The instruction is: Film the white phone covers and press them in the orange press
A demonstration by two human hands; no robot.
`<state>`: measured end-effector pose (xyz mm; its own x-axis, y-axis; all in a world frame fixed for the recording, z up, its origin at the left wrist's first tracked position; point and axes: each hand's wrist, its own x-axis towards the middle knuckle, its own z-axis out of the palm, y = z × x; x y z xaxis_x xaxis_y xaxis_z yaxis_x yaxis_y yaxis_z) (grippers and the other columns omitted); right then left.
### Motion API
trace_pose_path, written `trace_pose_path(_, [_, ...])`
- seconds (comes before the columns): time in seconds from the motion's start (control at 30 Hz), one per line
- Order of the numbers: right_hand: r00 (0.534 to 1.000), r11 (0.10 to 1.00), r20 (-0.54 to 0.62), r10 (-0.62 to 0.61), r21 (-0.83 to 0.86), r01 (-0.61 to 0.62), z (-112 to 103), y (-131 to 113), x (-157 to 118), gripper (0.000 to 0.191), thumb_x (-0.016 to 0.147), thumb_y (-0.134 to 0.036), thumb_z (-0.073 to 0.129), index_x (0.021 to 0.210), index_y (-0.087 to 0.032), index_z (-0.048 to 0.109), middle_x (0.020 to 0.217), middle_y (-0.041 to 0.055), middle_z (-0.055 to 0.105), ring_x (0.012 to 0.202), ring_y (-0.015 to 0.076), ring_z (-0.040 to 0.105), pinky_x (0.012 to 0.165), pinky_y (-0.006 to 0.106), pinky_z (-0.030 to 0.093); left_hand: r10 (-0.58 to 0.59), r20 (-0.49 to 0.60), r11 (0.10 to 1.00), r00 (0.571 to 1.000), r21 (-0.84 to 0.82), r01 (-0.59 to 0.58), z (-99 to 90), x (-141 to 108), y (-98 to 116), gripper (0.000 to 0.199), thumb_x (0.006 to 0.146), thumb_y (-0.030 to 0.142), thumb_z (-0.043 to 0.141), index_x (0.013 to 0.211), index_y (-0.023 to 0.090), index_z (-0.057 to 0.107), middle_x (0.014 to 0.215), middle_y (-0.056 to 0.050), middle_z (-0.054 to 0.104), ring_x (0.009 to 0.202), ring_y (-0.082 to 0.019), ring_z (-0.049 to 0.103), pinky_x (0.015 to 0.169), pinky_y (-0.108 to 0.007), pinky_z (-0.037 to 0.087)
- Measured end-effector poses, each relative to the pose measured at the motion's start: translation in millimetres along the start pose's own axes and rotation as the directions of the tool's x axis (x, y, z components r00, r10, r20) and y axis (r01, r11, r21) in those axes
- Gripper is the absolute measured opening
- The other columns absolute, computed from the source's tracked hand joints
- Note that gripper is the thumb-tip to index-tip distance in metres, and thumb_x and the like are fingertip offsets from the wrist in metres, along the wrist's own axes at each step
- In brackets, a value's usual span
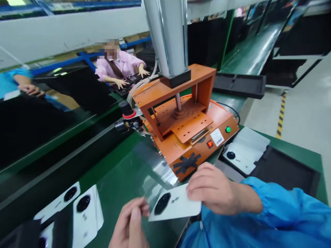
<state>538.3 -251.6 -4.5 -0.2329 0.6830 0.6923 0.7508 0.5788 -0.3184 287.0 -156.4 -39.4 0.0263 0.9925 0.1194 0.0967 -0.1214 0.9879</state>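
My right hand (210,187) grips the right end of a white phone back cover (181,203), tilted above the green bench. A round black camera area and small dark marks show on its face. Close to the cover's left end is my left hand (133,220), its fingertips pinched together. Whatever they may hold is too unclear to make out. Several more white phone back covers (85,220) lie on the bench at the lower left, some stacked, beside black foam pieces (62,225). On the right, white covers (244,148) rest on a black tray (287,168).
An orange press machine (188,131) with a green button and a lit red switch stands ahead. A black-knobbed regulator (126,110) juts from its left. Another black tray (238,85) lies behind it. Two co-workers sit across the line, one in pink (124,65).
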Motion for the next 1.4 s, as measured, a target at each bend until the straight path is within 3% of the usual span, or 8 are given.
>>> trace_pose_path(0.07, [0.994, 0.996, -0.077, 0.074, -0.048, -0.078, -33.5, -0.2, -14.4, 0.025, 0.096, -0.014, 0.051, 0.116, -0.020, 0.063, 0.107, 0.0084, 0.076, 0.100, 0.0181, 0.071, 0.086, 0.038, 0.053, -0.135, 0.179, 0.988, 0.975, -0.056, 0.147, 35.1, 15.5, 14.4, 0.025, 0.090, 0.044, 0.069, 0.103, 0.023, 0.072, 0.102, -0.004, 0.070, 0.081, -0.014, 0.064, 0.072, -0.027, 0.053])
trace_pose_path(0.2, [0.958, 0.945, -0.219, 0.183, -0.229, -0.233, -85.1, -0.3, -42.7, 0.034, 0.090, -0.011, 0.059, 0.120, -0.027, 0.065, 0.108, 0.0080, 0.076, 0.101, 0.0224, 0.073, 0.082, 0.041, 0.058, -0.175, 0.496, 0.960, 0.851, -0.107, 0.260, 103.2, 37.9, 39.8, 0.045, 0.084, 0.045, 0.074, 0.120, 0.020, 0.066, 0.109, -0.008, 0.069, 0.077, -0.012, 0.061, 0.058, -0.022, 0.050])
trace_pose_path(0.33, [0.922, 0.844, -0.345, 0.176, -0.429, -0.322, -110.1, 0.3, -63.7, 0.033, 0.092, -0.014, 0.060, 0.118, -0.033, 0.068, 0.101, 0.0054, 0.077, 0.095, 0.0229, 0.074, 0.075, 0.040, 0.059, -0.255, 0.612, 0.888, 0.748, -0.158, 0.432, 139.9, 47.0, 51.1, 0.054, 0.076, 0.042, 0.080, 0.119, 0.017, 0.060, 0.103, -0.006, 0.063, 0.077, -0.013, 0.061, 0.049, -0.019, 0.044])
trace_pose_path(0.6, [0.956, 0.771, -0.252, 0.148, -0.576, -0.272, -121.3, 9.1, -74.3, 0.030, 0.095, -0.017, 0.058, 0.119, -0.033, 0.067, 0.109, 0.0032, 0.078, 0.099, 0.0194, 0.074, 0.079, 0.038, 0.056, -0.312, 0.662, 0.887, 0.682, -0.055, 0.459, 141.6, 58.1, 48.3, 0.056, 0.077, 0.041, 0.079, 0.120, 0.017, 0.053, 0.101, -0.003, 0.063, 0.072, -0.011, 0.063, 0.055, -0.021, 0.046])
trace_pose_path(0.83, [0.944, 0.740, -0.304, 0.125, -0.605, -0.293, -115.6, 25.4, -63.1, 0.029, 0.095, -0.017, 0.058, 0.116, -0.034, 0.069, 0.112, 0.0007, 0.077, 0.102, 0.0183, 0.073, 0.085, 0.038, 0.055, -0.342, 0.614, 0.870, 0.711, -0.078, 0.486, 145.4, 54.7, 54.3, 0.073, 0.073, 0.035, 0.082, 0.133, 0.016, 0.046, 0.097, -0.003, 0.067, 0.068, -0.011, 0.063, 0.055, -0.022, 0.046])
trace_pose_path(1.07, [0.942, 0.712, -0.320, 0.103, -0.637, -0.294, -111.8, 29.2, -70.7, 0.034, 0.090, -0.013, 0.062, 0.117, -0.033, 0.066, 0.110, 0.0008, 0.078, 0.096, 0.0187, 0.074, 0.080, 0.038, 0.056, -0.350, 0.626, 0.865, 0.696, -0.069, 0.497, 148.9, 51.1, 56.2, 0.079, 0.070, 0.035, 0.085, 0.135, 0.017, 0.045, 0.100, -0.005, 0.067, 0.076, -0.014, 0.066, 0.051, -0.022, 0.048])
trace_pose_path(1.2, [0.926, 0.681, -0.369, 0.078, -0.659, -0.320, -113.5, 30.2, -79.6, 0.033, 0.088, -0.012, 0.065, 0.113, -0.035, 0.067, 0.100, -0.0005, 0.078, 0.085, 0.0182, 0.074, 0.075, 0.037, 0.056, -0.355, 0.629, 0.867, 0.691, -0.055, 0.496, 152.6, 50.7, 57.2, 0.077, 0.070, 0.037, 0.086, 0.131, 0.017, 0.045, 0.100, -0.005, 0.068, 0.079, -0.015, 0.067, 0.046, -0.019, 0.049])
trace_pose_path(1.4, [0.932, 0.692, -0.356, 0.069, -0.656, -0.302, -114.7, 31.6, -82.4, 0.034, 0.087, -0.012, 0.067, 0.115, -0.032, 0.067, 0.103, 0.0011, 0.078, 0.090, 0.0180, 0.073, 0.076, 0.036, 0.055, -0.365, 0.632, 0.865, 0.684, -0.040, 0.499, 156.3, 53.7, 58.3, 0.068, 0.070, 0.035, 0.086, 0.124, 0.018, 0.047, 0.098, -0.004, 0.066, 0.079, -0.015, 0.067, 0.042, -0.017, 0.047])
